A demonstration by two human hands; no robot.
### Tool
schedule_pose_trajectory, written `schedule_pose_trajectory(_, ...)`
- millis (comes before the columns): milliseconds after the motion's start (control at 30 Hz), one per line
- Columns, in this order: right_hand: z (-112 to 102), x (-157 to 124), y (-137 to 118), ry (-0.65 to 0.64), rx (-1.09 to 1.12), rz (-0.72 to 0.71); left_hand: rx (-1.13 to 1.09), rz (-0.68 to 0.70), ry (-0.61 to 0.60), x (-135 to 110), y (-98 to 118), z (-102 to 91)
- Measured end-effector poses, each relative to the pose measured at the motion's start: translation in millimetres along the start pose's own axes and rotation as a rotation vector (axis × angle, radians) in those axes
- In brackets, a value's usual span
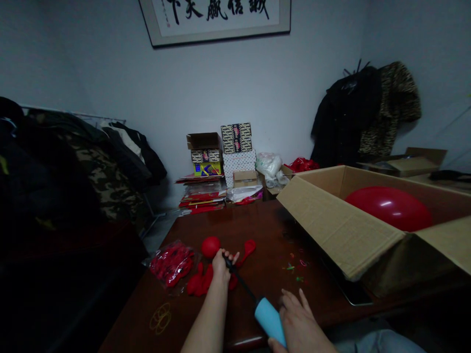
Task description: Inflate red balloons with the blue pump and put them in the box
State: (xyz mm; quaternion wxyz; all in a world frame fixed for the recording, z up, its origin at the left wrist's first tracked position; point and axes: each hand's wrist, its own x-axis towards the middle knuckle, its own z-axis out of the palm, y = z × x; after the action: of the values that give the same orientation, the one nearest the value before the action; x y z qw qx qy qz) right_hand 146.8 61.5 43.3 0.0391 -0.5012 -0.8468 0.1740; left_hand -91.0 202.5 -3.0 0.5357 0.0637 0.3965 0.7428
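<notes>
A balloon hand pump has a light blue barrel and a thin black rod, and slants across the near edge of the table. My left hand is closed round the pump's black far end, some fingers sticking out. Just beyond those fingers sits a small, round, partly inflated red balloon; whether it is on the pump's tip is hidden. My right hand is at the barrel, thumb and fingers on either side of it. Several flat red balloons lie under and beside my left wrist, and another lies further right.
A clear bag of red balloons lies at left, near looped yellowish bands. At right, an open cardboard box holds a large red balloon. A phone-like dark slab and small coloured bits lie nearby. Boxes stand behind.
</notes>
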Motion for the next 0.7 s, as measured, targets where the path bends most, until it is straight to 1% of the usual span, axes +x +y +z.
schedule_pose_trajectory(100,-7,1,-9,-0.02,0.006,0.006,-0.008,-0.034,-0.039,-7,-3,-1.5)
schedule_pose_trajectory(200,-10,10,-19,0.01,0.013,0.038,-0.006,-0.042,-0.061,-14,-8,-3.4)
schedule_pose_trajectory(333,-8,34,-31,0.091,0.003,0.048,0.001,-0.065,-0.06,-20,-13,-5.4)
schedule_pose_trajectory(433,-4,55,-39,0.108,-0.001,0.066,0.03,-0.08,-0.066,-22,-15,-6.9)
schedule_pose_trajectory(500,1,64,-45,0.113,-0.004,0.082,0.062,-0.074,-0.065,-22,-14,-8.1)
schedule_pose_trajectory(600,9,65,-51,0.12,-0.033,0.086,0.108,-0.032,-0.035,-21,-11,-9.6)
schedule_pose_trajectory(700,14,53,-48,0.106,-0.065,0.079,0.126,0.012,-0.024,-16,-5,-10.2)
